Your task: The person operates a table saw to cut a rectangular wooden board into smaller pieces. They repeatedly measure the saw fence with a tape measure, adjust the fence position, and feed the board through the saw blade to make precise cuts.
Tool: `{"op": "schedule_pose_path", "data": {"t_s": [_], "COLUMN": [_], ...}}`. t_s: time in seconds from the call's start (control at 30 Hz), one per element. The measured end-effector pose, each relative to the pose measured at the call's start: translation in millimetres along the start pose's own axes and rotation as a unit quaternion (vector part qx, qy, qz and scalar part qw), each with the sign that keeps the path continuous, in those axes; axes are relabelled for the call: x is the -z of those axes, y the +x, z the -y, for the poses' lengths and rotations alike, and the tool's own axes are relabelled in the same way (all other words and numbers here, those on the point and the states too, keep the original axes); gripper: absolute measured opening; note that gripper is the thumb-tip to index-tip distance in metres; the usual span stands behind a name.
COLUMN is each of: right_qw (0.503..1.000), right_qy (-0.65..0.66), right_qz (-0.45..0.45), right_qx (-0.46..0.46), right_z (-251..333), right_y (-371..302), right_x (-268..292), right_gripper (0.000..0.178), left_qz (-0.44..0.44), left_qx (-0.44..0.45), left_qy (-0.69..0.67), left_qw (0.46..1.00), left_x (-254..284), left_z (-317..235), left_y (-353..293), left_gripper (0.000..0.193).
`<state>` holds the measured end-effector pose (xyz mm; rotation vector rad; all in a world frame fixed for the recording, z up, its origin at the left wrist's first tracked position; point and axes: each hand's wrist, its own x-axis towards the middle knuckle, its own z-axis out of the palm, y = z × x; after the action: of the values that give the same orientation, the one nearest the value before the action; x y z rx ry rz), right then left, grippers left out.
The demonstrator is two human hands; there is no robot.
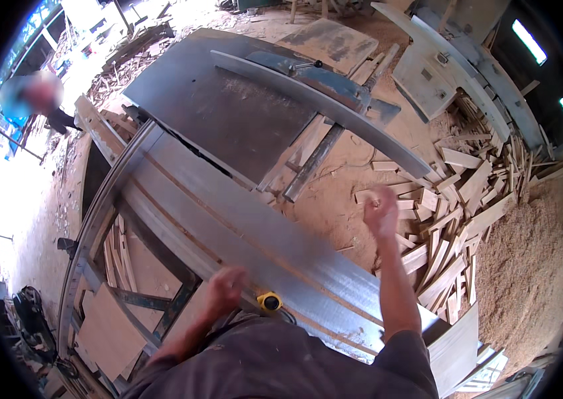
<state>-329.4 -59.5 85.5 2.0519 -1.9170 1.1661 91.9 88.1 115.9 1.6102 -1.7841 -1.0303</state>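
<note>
A sliding table saw with long grey metal surfaces stretches before me. My left hand (230, 282) is blurred over the near edge of its ribbed sliding table (248, 226), fingers bent; whether it holds anything is unclear. Close to its right, a yellow tape measure (269, 301) lies by the table's edge, against my body. My right hand (381, 211) is raised past the far side of the sliding table, above the sawdust-covered floor. Its fingers are loosely bent, with a gap by the thumb and nothing visible in them. A long metal fence (334, 110) crosses the saw's dark main table (235, 120).
Wood offcuts (454, 219) are heaped at the right beside a sawdust mound (527, 272). A curved metal rail (88, 226) and frame stand at the left with boards (112, 332). A metal bar (314, 163) juts below the fence. Another person (38, 96) is at the far left.
</note>
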Motion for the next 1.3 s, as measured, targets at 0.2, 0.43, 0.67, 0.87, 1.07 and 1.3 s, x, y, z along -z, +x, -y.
{"op": "schedule_pose_path", "data": {"t_s": [0.2, 0.43, 0.67, 0.87, 1.07, 1.3], "right_qw": [0.986, 0.914, 0.919, 0.907, 0.899, 0.907], "right_qy": [-0.164, -0.210, -0.182, -0.091, -0.130, -0.131], "right_qz": [0.012, 0.181, 0.219, 0.253, 0.251, 0.240], "right_qx": [-0.039, -0.296, -0.274, -0.323, -0.334, -0.321], "right_z": [-130, -230, -277, -274, -263, -284], "right_y": [78, 122, 150, 154, 156, 151], "right_x": [21, 20, -4, -10, -9, -8], "right_gripper": [0.031, 0.049, 0.043, 0.050, 0.059, 0.052], "left_qz": [0.004, -0.038, -0.012, -0.018, -0.032, 0.035], "left_qx": [-0.175, -0.260, -0.209, -0.234, -0.210, -0.213], "left_qy": [0.036, 0.159, 0.290, 0.379, 0.370, 0.355], "left_qw": [0.984, 0.952, 0.934, 0.895, 0.904, 0.910], "left_x": [-27, -55, -67, -62, -70, -68], "left_z": [-46, -79, -77, -65, -66, -74], "left_y": [241, 499, 628, 661, 662, 669], "left_gripper": [0.035, 0.051, 0.043, 0.047, 0.054, 0.051]}}
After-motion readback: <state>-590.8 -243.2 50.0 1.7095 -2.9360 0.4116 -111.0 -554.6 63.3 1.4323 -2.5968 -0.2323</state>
